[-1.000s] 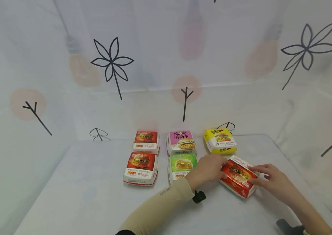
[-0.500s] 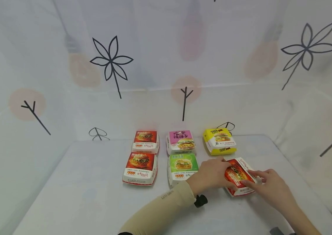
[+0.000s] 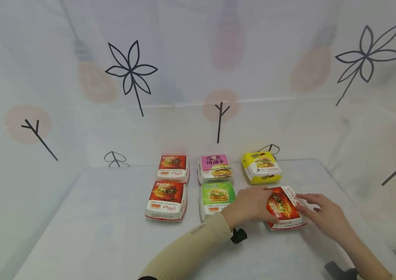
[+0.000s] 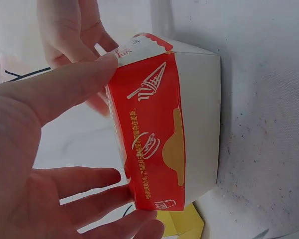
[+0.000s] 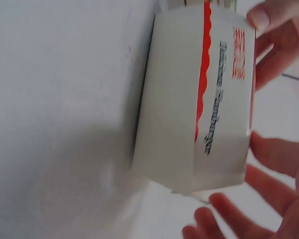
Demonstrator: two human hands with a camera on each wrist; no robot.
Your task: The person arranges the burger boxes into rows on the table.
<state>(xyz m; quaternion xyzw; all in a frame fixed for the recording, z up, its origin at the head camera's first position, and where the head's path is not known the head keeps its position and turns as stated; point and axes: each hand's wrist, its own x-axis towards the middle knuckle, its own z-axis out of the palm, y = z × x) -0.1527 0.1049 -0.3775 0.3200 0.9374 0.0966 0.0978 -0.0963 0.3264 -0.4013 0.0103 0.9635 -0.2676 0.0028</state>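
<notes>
A red-and-white paper burger box [image 3: 283,206] is on the right side of the table, between both hands. My left hand [image 3: 252,206] holds its left side; in the left wrist view the thumb lies on one top corner and the fingers [image 4: 102,199] reach the other end of the red side panel [image 4: 149,134]. My right hand [image 3: 325,216] grips the right end, thumb on the top edge. The right wrist view has the white side [image 5: 209,99] with a red wavy band, and fingertips [image 5: 222,201] at its corner. The lid looks closed.
Behind it stands a yellow burger box [image 3: 262,167]. Farther left are a pink box [image 3: 215,169], a green box [image 3: 218,196] partly behind my left hand, and two red boxes, one back [image 3: 173,168], one front [image 3: 166,200]. A patterned cloth backdrop [image 3: 170,132] rises behind the white table [image 3: 107,217].
The held red box has turned clockwise on the table, its white printed strip swinging from the back to the right. Both hands stay on it, shifting slightly. The other boxes have not moved.
</notes>
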